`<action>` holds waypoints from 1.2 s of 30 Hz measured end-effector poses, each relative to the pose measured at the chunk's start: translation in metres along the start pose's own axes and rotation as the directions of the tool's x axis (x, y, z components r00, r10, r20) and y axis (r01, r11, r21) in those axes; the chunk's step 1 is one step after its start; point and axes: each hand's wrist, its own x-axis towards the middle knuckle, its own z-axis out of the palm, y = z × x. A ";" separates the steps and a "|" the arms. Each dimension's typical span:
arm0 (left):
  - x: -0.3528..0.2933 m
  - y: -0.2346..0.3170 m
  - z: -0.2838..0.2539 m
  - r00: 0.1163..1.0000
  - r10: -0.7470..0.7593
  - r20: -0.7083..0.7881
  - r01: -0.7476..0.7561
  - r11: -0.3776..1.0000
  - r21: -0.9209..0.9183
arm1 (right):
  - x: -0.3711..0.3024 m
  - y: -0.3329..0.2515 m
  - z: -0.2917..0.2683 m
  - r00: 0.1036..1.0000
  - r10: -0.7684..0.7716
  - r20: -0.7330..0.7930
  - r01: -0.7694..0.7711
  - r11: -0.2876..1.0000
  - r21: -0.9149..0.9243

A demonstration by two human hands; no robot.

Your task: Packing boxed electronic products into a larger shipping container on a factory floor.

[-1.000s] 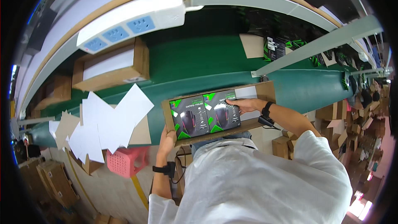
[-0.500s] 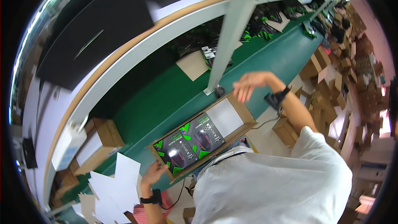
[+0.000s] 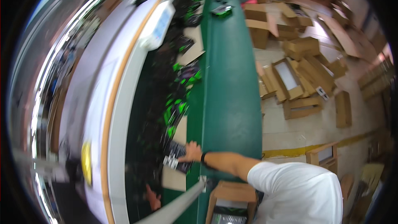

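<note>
My right hand (image 3: 191,152) reaches across the green bench and grips the near edge of a flat black box (image 3: 174,153) with white labels. That box lies on a piece of tan cardboard (image 3: 174,180). My left hand (image 3: 153,199) is blurred over the dark strip beyond the grey post, its fingers not clear. Close to my body stands an open brown carton (image 3: 233,187). A white sheet and part of a black-and-green box (image 3: 229,219) show inside it.
A slanting grey post (image 3: 178,205) rises between the carton and my left hand. Several black-and-green boxes (image 3: 188,72) line the dark strip farther along. Green bench top (image 3: 232,79) stretches ahead. Brown cartons (image 3: 302,74) lie scattered on the floor at right.
My view has swung to the right along the bench. My right hand has moved from above the carton to the labelled black box. My left hand has left the carton's side.
</note>
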 end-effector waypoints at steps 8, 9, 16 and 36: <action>0.022 -0.003 0.045 0.909 0.100 0.405 0.109 0.880 -0.462 | -0.026 0.018 0.006 0.961 -0.175 -0.216 0.230 0.937 0.265; -0.008 0.015 0.072 0.850 0.315 0.423 -0.180 0.927 -0.328 | -0.026 0.028 0.001 0.962 -0.191 -0.193 0.246 0.913 0.325; -0.179 0.099 0.048 0.883 0.456 0.112 -0.467 0.875 0.125 | -0.039 0.052 -0.040 0.954 -0.240 -0.182 0.300 0.821 0.487; -0.549 -0.206 -0.047 0.990 0.135 0.045 -0.094 0.857 -0.506 | -0.418 -0.013 -0.052 0.733 -0.443 0.517 0.188 0.861 0.472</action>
